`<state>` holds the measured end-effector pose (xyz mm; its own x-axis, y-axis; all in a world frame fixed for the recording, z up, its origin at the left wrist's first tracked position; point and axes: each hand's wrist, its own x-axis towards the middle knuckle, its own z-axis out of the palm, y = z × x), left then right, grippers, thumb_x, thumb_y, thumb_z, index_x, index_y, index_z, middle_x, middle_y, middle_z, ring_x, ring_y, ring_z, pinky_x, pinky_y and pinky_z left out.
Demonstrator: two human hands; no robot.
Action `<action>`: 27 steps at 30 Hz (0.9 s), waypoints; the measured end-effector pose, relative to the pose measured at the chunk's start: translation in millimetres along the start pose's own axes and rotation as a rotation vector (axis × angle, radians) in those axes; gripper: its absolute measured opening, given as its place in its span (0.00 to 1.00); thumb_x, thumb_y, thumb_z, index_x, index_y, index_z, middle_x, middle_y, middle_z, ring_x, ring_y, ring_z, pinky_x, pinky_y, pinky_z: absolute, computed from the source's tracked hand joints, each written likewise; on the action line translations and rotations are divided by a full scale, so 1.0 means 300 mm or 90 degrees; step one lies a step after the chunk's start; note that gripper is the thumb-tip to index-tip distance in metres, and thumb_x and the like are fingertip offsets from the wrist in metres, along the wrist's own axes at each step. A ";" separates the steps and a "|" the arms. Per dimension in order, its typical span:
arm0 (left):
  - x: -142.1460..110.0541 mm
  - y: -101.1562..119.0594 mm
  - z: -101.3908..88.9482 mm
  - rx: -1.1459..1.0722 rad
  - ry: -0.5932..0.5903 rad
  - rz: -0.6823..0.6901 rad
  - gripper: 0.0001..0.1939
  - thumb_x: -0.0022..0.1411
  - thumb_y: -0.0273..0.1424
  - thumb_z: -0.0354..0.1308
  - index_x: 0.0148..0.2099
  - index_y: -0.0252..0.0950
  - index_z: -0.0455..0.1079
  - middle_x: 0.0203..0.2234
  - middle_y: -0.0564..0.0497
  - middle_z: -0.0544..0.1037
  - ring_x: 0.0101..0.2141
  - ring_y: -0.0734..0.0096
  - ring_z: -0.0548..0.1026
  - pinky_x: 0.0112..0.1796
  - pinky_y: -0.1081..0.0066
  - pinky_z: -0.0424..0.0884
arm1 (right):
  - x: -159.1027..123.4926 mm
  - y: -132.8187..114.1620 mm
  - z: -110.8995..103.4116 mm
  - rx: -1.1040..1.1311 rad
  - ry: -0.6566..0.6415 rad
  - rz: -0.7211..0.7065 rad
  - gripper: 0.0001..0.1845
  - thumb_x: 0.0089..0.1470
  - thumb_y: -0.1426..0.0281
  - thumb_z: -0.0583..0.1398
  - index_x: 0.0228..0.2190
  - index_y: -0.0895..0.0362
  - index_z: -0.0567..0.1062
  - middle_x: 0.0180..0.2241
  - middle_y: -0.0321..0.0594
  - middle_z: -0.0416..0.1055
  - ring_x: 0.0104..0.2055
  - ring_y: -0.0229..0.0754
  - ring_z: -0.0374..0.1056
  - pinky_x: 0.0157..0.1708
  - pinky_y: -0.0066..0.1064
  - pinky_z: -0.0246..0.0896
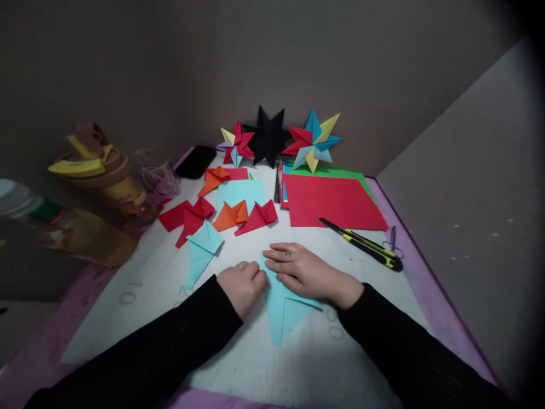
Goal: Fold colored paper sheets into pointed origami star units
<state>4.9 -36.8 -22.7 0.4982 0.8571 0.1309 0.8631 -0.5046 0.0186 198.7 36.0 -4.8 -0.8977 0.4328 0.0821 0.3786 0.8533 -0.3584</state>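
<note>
A light blue folded paper [276,304] lies on the white sheet in front of me, with a partly lifted flap toward its lower right. My left hand [242,287] is closed, its curled fingers and thumb at the paper's upper left edge. Across the upper part of the same paper rests my right hand [304,272], flat with fingers stretched toward the left. The palm and fingers cover some of the folds. Just left of my left hand is another light blue folded piece [206,241].
Red [259,216] and orange folded pieces [232,215] lie beyond my hands. A red paper stack [336,199] and a yellow-black utility knife [370,248] are at right. Paper stars [270,136] lean against the wall. A bottle [80,230] stands at left.
</note>
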 end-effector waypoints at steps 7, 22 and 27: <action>-0.003 0.019 -0.030 0.041 -0.084 -0.031 0.16 0.67 0.35 0.44 0.39 0.33 0.71 0.49 0.44 0.74 0.32 0.61 0.77 0.26 0.65 0.73 | -0.008 0.015 0.009 0.023 0.011 -0.026 0.23 0.57 0.72 0.53 0.55 0.56 0.65 0.56 0.39 0.63 0.61 0.49 0.52 0.56 0.47 0.53; 0.018 0.034 -0.053 0.044 -0.172 -0.054 0.15 0.67 0.33 0.42 0.42 0.35 0.70 0.54 0.43 0.69 0.31 0.59 0.78 0.26 0.60 0.76 | -0.005 0.003 0.007 0.022 -0.008 -0.038 0.24 0.56 0.71 0.53 0.55 0.55 0.64 0.55 0.42 0.65 0.59 0.47 0.55 0.57 0.49 0.46; 0.015 0.026 -0.039 0.046 -0.148 -0.052 0.16 0.66 0.35 0.44 0.43 0.33 0.70 0.54 0.40 0.69 0.33 0.58 0.78 0.27 0.61 0.75 | -0.002 -0.014 0.001 -0.026 -0.003 -0.058 0.22 0.57 0.70 0.52 0.53 0.56 0.67 0.52 0.43 0.68 0.56 0.48 0.57 0.58 0.50 0.43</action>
<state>12.9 -37.9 -10.4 0.4254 0.8995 -0.0995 0.9005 -0.4316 -0.0521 197.5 31.9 -3.7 -0.9300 0.3512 0.1081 0.3036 0.9002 -0.3120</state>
